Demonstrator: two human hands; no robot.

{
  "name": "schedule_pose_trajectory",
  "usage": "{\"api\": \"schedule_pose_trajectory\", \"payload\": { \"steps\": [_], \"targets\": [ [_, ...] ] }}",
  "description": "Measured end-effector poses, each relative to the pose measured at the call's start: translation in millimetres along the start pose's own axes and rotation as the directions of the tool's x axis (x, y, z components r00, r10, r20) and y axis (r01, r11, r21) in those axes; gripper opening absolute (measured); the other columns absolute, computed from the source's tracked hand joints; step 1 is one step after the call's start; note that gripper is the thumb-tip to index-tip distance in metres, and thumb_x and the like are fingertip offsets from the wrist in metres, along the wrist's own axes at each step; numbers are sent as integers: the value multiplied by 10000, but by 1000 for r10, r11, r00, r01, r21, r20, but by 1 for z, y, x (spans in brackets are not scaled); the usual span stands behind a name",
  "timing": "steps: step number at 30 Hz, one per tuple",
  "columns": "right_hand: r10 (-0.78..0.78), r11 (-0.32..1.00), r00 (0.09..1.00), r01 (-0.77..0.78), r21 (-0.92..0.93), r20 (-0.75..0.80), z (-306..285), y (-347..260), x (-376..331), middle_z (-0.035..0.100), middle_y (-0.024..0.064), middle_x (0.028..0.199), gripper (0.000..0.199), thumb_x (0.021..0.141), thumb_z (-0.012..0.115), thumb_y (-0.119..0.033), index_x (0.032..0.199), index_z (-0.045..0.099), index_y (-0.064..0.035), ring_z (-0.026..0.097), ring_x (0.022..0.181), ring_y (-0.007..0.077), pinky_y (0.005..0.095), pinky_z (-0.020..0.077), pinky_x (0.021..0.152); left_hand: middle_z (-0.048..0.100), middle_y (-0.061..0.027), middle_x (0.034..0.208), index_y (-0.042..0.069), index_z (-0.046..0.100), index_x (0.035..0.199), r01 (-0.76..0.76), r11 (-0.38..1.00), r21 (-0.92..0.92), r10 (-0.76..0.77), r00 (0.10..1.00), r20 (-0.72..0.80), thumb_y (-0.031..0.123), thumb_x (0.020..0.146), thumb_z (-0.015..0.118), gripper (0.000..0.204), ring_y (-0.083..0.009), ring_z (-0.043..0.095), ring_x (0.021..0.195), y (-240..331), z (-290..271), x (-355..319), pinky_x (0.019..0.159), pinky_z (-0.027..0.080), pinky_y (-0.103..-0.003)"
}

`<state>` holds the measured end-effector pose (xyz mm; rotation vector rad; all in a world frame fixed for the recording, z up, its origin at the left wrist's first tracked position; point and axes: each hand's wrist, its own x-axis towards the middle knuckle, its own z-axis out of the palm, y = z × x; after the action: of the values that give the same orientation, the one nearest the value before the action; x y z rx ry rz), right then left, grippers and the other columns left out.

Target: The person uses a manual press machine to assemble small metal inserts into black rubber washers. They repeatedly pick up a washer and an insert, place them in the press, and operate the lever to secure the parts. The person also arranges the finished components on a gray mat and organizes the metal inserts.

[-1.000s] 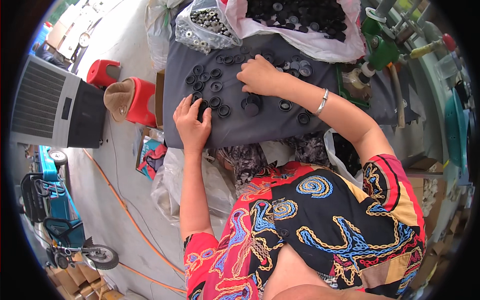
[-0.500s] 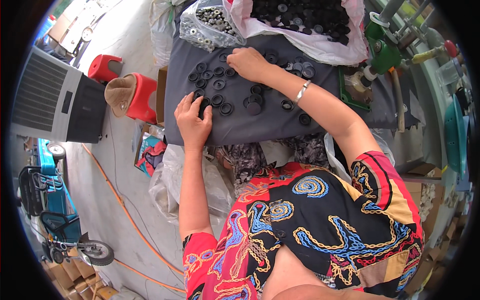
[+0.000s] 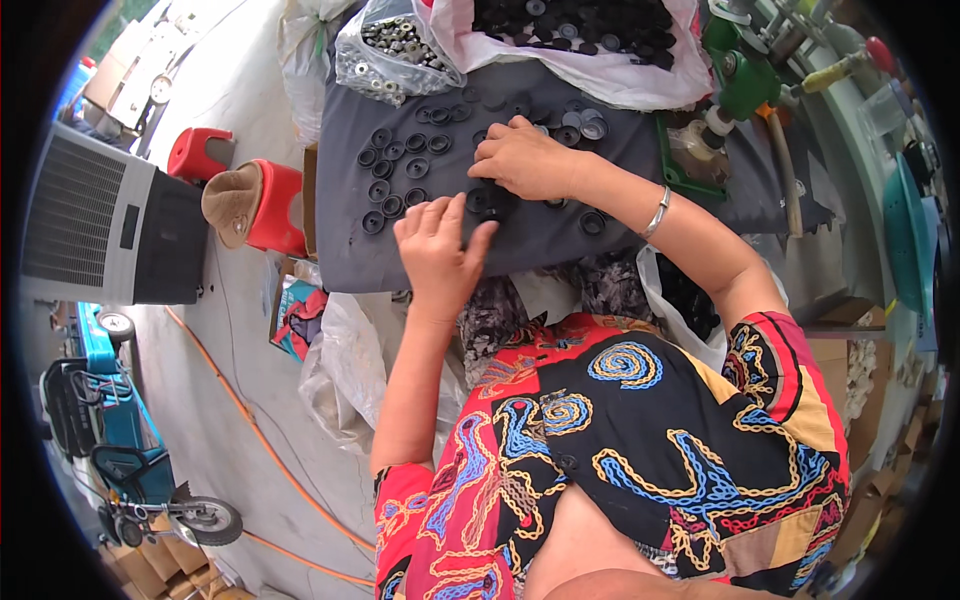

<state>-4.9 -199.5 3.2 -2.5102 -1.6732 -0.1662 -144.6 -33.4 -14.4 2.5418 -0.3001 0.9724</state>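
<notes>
Fingers (image 3: pixel 478 236) of the left hand (image 3: pixel 437 252) lie spread flat on the dark grey cloth (image 3: pixel 540 240) covering the table, touching black rings (image 3: pixel 395 170) scattered toward 10 o'clock, while the right hand (image 3: pixel 525 160) curls loosely over more rings just beyond it. At 12 o'clock sit a clear bag of metal washers (image 3: pixel 392 45) and a white bag of black parts (image 3: pixel 575 30). At 9 o'clock, on the pale floor (image 3: pixel 240 330), stand red stools (image 3: pixel 275 205) and a grey cooler unit (image 3: pixel 110 220).
</notes>
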Motion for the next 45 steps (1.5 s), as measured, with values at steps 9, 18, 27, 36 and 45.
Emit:
{"api": "schedule_pose_trajectory", "payload": {
  "steps": [9,18,27,36,45],
  "targets": [
    [-49,999,979,51,6,-200,8,-7,-20,615,21,913,228,808,689,-176,1031,698,-130,555,936,216,379,396,844,643,-58,901,75,690,936,-40,999,-19,41,999,29,101,698,760,249,-267,583,883,6,15,-17,785,403,-401],
    [47,999,990,-49,-9,-135,-4,-44,-36,589,75,863,237,754,749,-277,846,629,-95,600,873,259,386,424,774,662,-50,923,83,717,971,168,923,347,-118,980,-162,78,749,730,223,-251,600,887,-71,-43,-41,801,425,-394],
    [107,990,967,-81,120,-232,10,-40,-31,578,96,861,193,730,708,-160,875,611,-77,602,850,282,405,450,760,672,-45,937,86,730,1027,138,901,412,-143,990,-17,113,798,692,234,-256,599,899,-136,-39,-2,787,447,-402],
    [165,985,945,-143,97,-281,21,-30,43,588,93,873,167,762,701,-178,878,633,-78,602,861,291,412,458,791,684,-133,1099,47,708,1112,209,969,133,-219,973,71,87,807,673,309,-297,605,1039,-137,-38,-10,915,477,-378],
    [232,972,920,-233,37,-315,2,9,21,655,62,914,119,861,635,-172,926,697,-94,608,922,259,409,453,798,617,-161,1280,36,655,1204,4,999,50,-8,995,96,121,850,665,364,-329,552,1210,-37,-26,-3,1034,377,-443]
  ]
}}
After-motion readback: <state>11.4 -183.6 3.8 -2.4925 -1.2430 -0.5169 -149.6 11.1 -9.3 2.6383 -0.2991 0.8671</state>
